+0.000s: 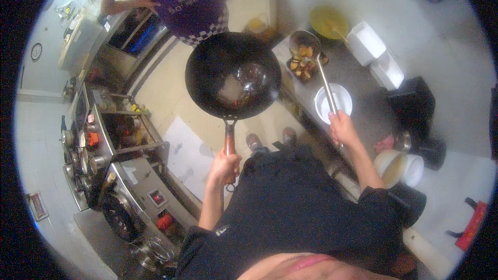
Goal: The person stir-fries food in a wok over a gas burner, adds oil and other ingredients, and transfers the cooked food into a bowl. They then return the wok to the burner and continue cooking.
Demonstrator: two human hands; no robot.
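Observation:
My left hand (225, 167) grips the wooden handle of a dark wok (233, 76), which is held out over the floor in front of me. Its inside looks nearly bare, with a shiny wet film. My right hand (343, 127) is closed around the metal handle of a ladle or strainer (327, 81). The round head of that tool is over browned sliced food (301, 68) on the counter to the right; whether it touches the food is hard to tell. A white bowl (346, 97) stands below the tool's handle, close to my right hand.
A person in a purple apron (186, 0) stands beyond the wok. Along the right counter are a yellow-green bowl (327, 21), white rectangular containers (365, 42) and several tubs. On the left, a stove (140, 179) carries another wok (118, 214), near a shelf with pots.

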